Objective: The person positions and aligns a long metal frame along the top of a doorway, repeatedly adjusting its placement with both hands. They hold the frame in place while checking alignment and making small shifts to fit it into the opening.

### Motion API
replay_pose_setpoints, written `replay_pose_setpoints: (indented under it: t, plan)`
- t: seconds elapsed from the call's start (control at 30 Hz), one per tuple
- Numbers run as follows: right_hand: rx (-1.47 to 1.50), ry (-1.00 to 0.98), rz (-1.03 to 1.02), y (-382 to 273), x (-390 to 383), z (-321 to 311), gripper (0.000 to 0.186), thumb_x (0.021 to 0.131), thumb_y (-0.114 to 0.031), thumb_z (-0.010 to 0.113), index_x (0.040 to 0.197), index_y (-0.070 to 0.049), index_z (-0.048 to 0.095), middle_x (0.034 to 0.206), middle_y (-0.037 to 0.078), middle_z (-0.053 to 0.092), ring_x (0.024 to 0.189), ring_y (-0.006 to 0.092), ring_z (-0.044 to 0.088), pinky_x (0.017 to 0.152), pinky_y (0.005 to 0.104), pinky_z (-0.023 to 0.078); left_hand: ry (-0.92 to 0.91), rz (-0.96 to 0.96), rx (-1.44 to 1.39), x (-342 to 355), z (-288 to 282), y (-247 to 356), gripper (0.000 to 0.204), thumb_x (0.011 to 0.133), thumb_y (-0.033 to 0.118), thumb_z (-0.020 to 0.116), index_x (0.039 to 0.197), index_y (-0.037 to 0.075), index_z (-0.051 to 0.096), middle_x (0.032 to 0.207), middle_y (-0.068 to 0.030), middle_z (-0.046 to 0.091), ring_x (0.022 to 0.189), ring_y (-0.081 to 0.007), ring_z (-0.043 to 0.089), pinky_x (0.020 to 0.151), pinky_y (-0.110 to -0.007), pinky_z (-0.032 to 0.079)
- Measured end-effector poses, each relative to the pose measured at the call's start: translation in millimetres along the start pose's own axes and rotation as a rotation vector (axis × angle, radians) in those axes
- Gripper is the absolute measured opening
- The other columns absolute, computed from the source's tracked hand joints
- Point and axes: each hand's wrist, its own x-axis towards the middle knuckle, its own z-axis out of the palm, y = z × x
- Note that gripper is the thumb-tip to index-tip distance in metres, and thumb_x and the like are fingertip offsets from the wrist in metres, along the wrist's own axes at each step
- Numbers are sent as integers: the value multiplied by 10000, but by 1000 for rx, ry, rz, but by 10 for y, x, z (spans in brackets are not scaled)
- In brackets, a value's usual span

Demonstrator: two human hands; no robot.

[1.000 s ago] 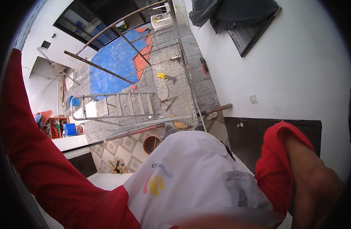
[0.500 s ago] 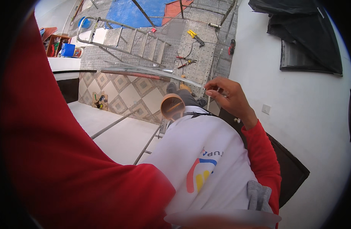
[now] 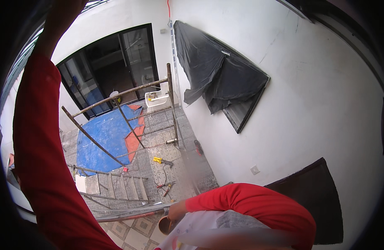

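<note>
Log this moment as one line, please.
left hand: raised, grip unclear | right hand: at brown bucket, grip unclear | below: stepladder, blue tarp

Bright white wall (image 3: 325, 112) with a window (image 3: 239, 116) partly draped in black plastic (image 3: 225, 79); grey paved floor (image 3: 203, 170); dark-framed glass doors (image 3: 137, 50) at the far end.

From my remote view, I see a long red left sleeve (image 3: 50, 166), plain and creased, ending short of the bare left hand (image 3: 71, 10). The matching right sleeve (image 3: 258, 204) reaches the bare right hand (image 3: 176, 211); beside that hand I make out a white shirt front (image 3: 200, 220), crumpled grey fabric (image 3: 240, 219) and a partial yellow print (image 3: 178, 246).
</note>
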Motion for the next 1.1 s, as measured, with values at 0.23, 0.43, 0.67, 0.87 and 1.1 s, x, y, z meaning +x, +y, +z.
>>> replay_pose_setpoints:
  t: [0.23, 0.43, 0.67, 0.87, 1.1]
  plan:
    - [212, 79, 73, -253, -316, -369, 360, 856, -333, 605, 950, -11, 735, 925, 214, 705, 869, 379, 687, 740, 481, 529, 140, 144, 60, -2, 216, -231, 331, 970, 345, 604, 1194, 101, 602, 1002, -111, 684, 843, -310, 688, 731, -395, 579]
    - [-137, 100, -71, -231, -87, -306, 261, 849, -258, 604, 878, -10, 680, 845, 227, 691, 789, 420, 670, 654, 528, 508, 53, 57, -5, -20, 185, -200, 309, 964, 338, 616, 1159, 99, 623, 1008, -107, 684, 847, -303, 689, 716, -400, 579]
    - [-164, 280, -194, -326, -52, -243, 340, 836, -341, 615, 766, -18, 699, 812, 167, 675, 744, 357, 680, 626, 460, 523, 152, 137, -15, -30, 180, -214, 305, 963, 308, 624, 1164, 81, 597, 975, -136, 689, 847, -344, 680, 728, -421, 564]
    - [31, 507, -94, -62, -470, -181, 111, 799, -168, 661, 848, -70, 679, 809, 130, 645, 781, 338, 657, 650, 465, 494, 151, 98, -74, -7, 180, -169, 366, 962, 287, 627, 1260, 84, 563, 1109, -153, 662, 950, -360, 665, 800, -430, 555]
    - [774, 822, 494, 810, -1654, 1324, 277, 850, -160, 649, 1110, -98, 719, 963, 123, 727, 824, 231, 699, 760, 341, 535, -9, 28, -49, 62, 91, -112, 383, 967, 301, 614, 1282, 91, 562, 1134, -144, 657, 966, -345, 664, 816, -423, 564]
